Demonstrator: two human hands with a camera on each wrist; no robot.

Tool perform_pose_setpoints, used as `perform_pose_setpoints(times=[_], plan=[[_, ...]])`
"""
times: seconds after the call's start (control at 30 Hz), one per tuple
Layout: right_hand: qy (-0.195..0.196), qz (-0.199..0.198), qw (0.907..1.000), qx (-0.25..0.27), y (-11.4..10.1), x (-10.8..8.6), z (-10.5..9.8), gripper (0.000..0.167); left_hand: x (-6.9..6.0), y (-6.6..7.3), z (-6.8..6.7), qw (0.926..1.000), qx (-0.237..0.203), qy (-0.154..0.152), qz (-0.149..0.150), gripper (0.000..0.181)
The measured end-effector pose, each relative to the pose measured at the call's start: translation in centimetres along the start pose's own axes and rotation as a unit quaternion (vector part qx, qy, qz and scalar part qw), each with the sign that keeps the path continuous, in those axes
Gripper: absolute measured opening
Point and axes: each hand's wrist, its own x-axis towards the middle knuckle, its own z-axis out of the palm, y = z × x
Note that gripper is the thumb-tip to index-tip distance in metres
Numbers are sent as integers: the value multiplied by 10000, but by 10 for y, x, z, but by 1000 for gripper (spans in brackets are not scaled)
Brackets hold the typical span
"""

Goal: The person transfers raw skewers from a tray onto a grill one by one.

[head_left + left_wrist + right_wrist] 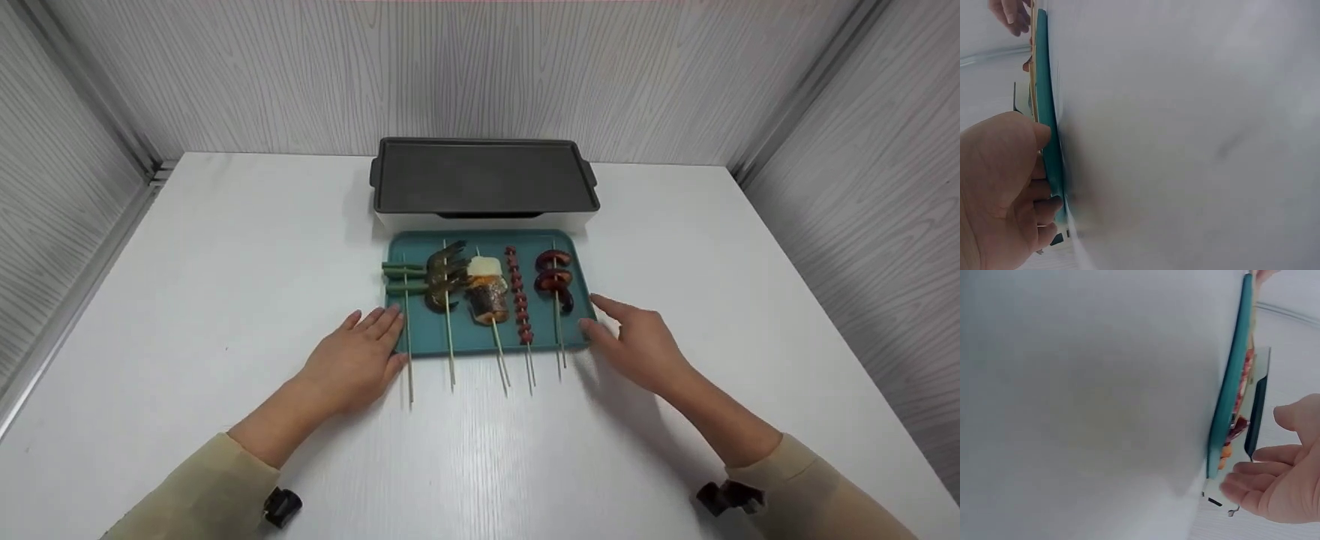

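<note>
A teal tray (465,346) lies on the white table, carrying several food skewers. From left to right they hold green stalks (406,288), shrimp (445,279), a browned chunk with a white piece (489,289), small red pieces (518,296) and dark red curved slices (553,279). The sticks jut over the tray's near edge. My left hand (358,364) holds the near left corner, thumb at the front edge and fingers along the left side. Beside the near right corner, my right hand (637,349) has its fingers relaxed, apart from the rim in the right wrist view.
Directly behind the tray stands a griddle (484,176) with a flat dark plate on a white base. Pale wood-grain panels (480,75) enclose the table (225,262) at the back and both sides.
</note>
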Motion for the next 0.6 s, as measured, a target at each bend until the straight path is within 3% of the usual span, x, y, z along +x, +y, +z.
perform_pose_setpoints(times=[0.1, 0.17, 0.37, 0.6], plan=[[-114, 345, 9962, 787, -4, -3, -5, 55, 1, 1, 0, 9999, 134, 41, 29, 63], [-346, 689, 9878, 1354, -6, -3, -6, 55, 0, 1, 0, 9999, 164, 40, 12, 62], [-1063, 1683, 9462, 2552, -9, -3, -3, 59, 1, 3, 1, 9999, 117, 39, 9, 63], [-1659, 2238, 8971, 3429, -9, 2, 7, 61, 0, 2, 1, 9999, 111, 65, -20, 63]])
